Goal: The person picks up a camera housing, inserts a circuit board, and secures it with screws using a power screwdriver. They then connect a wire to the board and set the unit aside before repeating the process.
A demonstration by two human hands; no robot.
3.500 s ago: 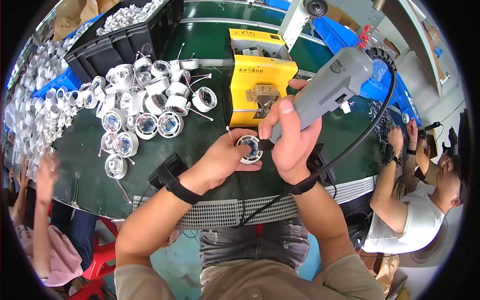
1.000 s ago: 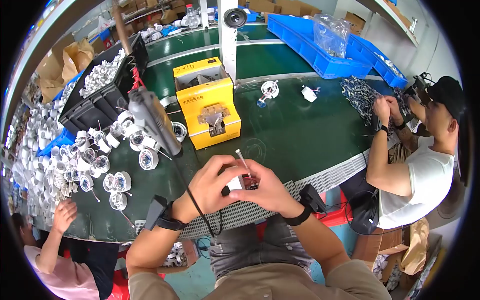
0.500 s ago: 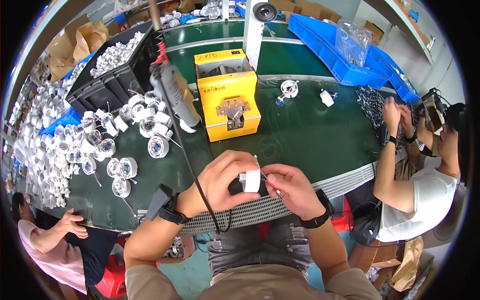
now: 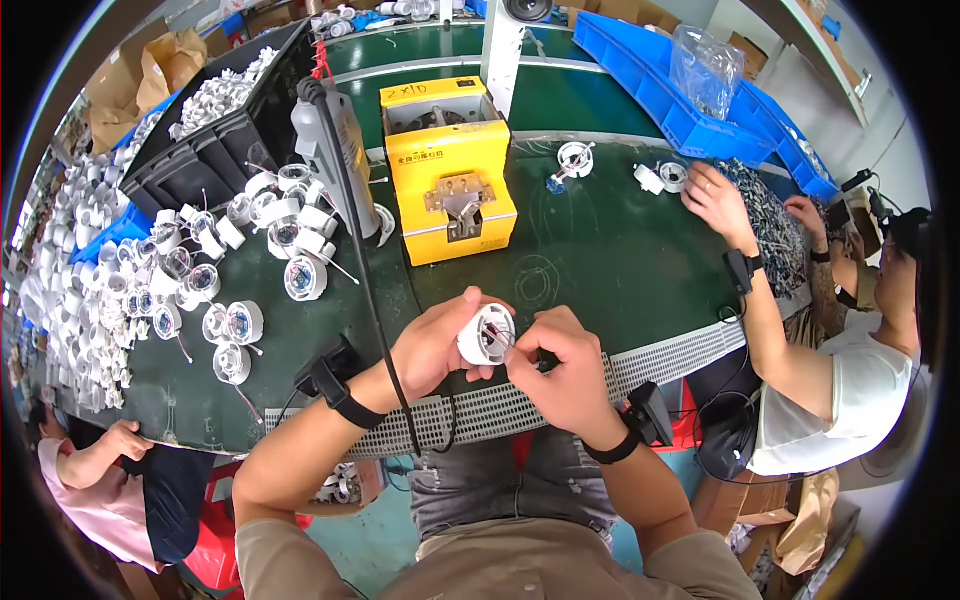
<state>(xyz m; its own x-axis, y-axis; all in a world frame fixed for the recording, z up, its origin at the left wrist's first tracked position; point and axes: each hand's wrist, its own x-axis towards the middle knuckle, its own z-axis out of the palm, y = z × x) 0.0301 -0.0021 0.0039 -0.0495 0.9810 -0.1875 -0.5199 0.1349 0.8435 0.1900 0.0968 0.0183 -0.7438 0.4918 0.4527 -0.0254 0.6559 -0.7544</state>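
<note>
A person's bare left hand holds a white, round, cup-shaped plastic housing above the table, on the near side of a yellow, box-shaped metal machine. The housing lies between the thumb and fingers of that hand, which are closed around its closed end and side, the thumb pointing away along its upper edge. The bare right hand, also on the machine's near side and a little further right, has its fingers bent, with the tips at the lower right of the housing's rim; whether they pinch anything cannot be told. The housing is tilted onto its side, its open face turned toward the right hand. It has a smooth white wall and a thick rim, with thin wires, some reddish, crossing the hollow inside; finer parts are too small to make out. Left of the machine, many white round housings with trailing wires lie in a loose group on the dark green tabletop. Just beside the machine's left side hangs a grey handheld power tool with a black cable. Well to the machine's right, a co-worker's hand reaches to a small white round part.
</note>
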